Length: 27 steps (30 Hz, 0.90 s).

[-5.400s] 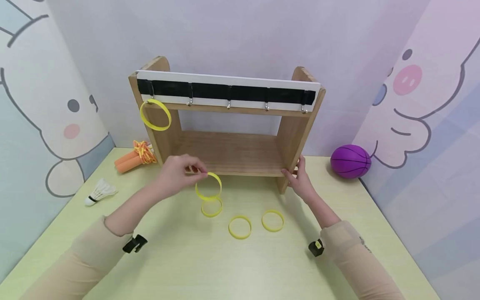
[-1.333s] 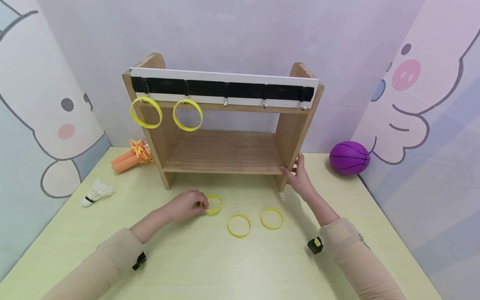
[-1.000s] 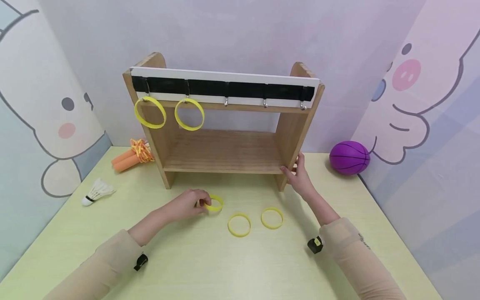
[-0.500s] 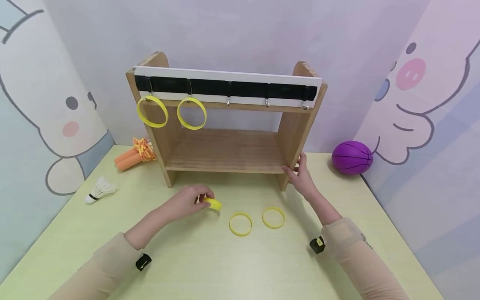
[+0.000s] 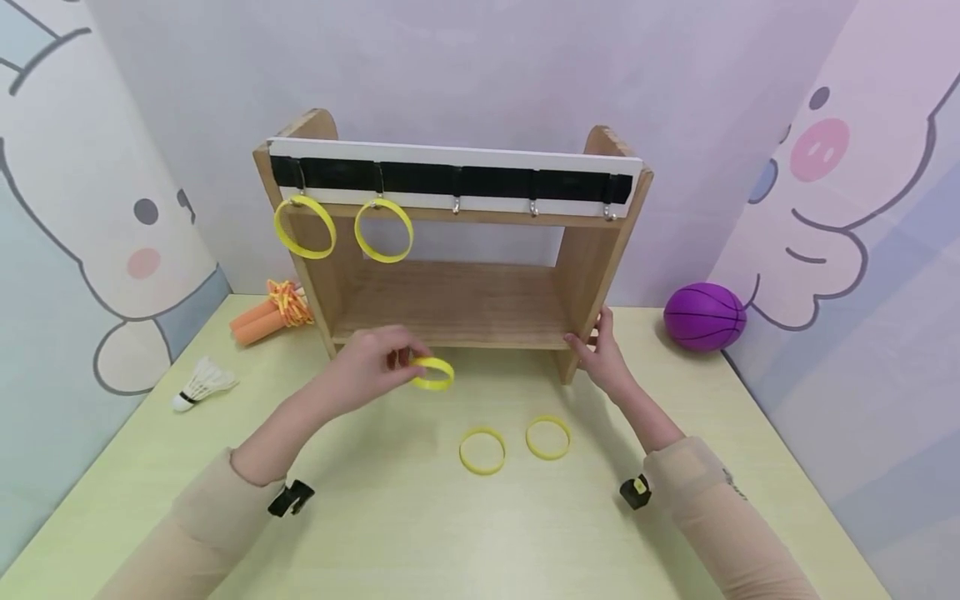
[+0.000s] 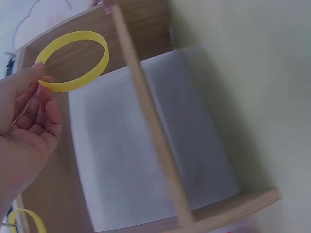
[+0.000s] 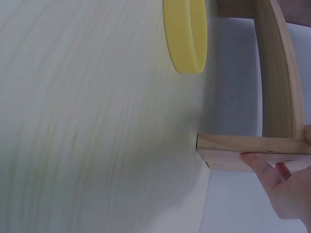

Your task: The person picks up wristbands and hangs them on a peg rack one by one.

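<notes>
My left hand (image 5: 367,367) pinches a yellow wristband (image 5: 435,386) between thumb and fingers, raised above the table before the wooden shelf (image 5: 457,304). The left wrist view shows that wristband (image 6: 73,86) tilted, its rim at the fingertips. My right hand (image 5: 603,358) grips the lower right side panel of the shelf, thumb in front; its other fingers are partly hidden. Two wristbands, the outer one (image 5: 311,253) and the inner one (image 5: 386,258), hang from the two leftmost hooks. On the table lie two more, one nearer (image 5: 482,472) and one farther right (image 5: 548,457).
A white board with a black strip (image 5: 420,179) spans the shelf top and carries several metal hooks (image 5: 533,208). Left of the shelf lie an orange-handled skipping rope (image 5: 270,317) and a shuttlecock (image 5: 206,383). A purple ball (image 5: 703,317) sits at the right by the wall.
A second wristband has come to hang on the second hook. My left hand has since picked another off the table and lifted it towards the shelf. My right hand stays put.
</notes>
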Motion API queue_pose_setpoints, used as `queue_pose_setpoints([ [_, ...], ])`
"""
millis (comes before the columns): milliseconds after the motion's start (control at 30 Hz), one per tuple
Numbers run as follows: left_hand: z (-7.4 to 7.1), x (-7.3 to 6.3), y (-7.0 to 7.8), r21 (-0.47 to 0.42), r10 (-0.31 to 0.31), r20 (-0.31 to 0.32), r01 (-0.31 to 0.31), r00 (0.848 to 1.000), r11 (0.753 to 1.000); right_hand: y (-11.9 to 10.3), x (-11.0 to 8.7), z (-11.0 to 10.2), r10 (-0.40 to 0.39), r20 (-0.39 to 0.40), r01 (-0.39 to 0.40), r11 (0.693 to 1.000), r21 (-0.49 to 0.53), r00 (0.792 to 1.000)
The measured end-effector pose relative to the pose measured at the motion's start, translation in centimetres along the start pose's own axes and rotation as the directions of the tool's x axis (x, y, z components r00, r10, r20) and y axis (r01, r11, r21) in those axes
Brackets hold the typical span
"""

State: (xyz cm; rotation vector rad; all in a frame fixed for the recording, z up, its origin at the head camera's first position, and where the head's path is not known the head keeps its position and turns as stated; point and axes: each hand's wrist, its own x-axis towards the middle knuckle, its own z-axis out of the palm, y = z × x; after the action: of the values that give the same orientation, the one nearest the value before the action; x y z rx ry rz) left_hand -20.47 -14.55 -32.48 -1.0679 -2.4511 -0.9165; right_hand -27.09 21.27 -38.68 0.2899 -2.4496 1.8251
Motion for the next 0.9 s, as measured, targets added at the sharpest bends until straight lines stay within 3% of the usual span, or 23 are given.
queue_pose_setpoints([
  [200,-2.5,2.3,1.9,0.008,0.059,-0.09,-0.059,0.994,0.998,2.5,0.9,-0.3,-0.02,-0.018,0.019,0.999,-0.028,1.0],
  [367,-3.9,3.6,3.2,0.02,0.075,-0.154,-0.073,0.985,0.997,1.9,0.8,-0.3,0.0,-0.012,-0.001,1.0,-0.019,1.0],
  [500,-4.6,4.6,3.9,-0.003,0.089,-0.229,-0.092,0.969,0.996,0.5,0.3,-0.1,0.006,-0.001,-0.006,1.0,-0.018,1.0],
  [633,-5.1,5.8,4.6,-0.045,0.058,-0.32,-0.077,0.946,0.996,-0.6,-0.2,0.0,0.008,0.002,-0.008,0.999,-0.031,1.0],
  [733,-5.3,6.6,5.0,-0.103,-0.02,-0.385,-0.021,0.923,0.994,-0.9,-0.4,0.1,0.008,0.002,-0.008,1.0,-0.03,1.0],
  [800,-5.3,7.1,5.0,-0.148,-0.075,-0.425,0.013,0.902,0.989,-1.0,-0.5,0.1,0.009,0.004,-0.008,0.999,-0.032,1.0],
  [900,-5.2,7.8,5.0,-0.208,-0.133,-0.493,0.032,0.86,0.978,-0.9,-0.4,0.1,0.009,0.006,-0.009,0.999,-0.034,1.0],
])
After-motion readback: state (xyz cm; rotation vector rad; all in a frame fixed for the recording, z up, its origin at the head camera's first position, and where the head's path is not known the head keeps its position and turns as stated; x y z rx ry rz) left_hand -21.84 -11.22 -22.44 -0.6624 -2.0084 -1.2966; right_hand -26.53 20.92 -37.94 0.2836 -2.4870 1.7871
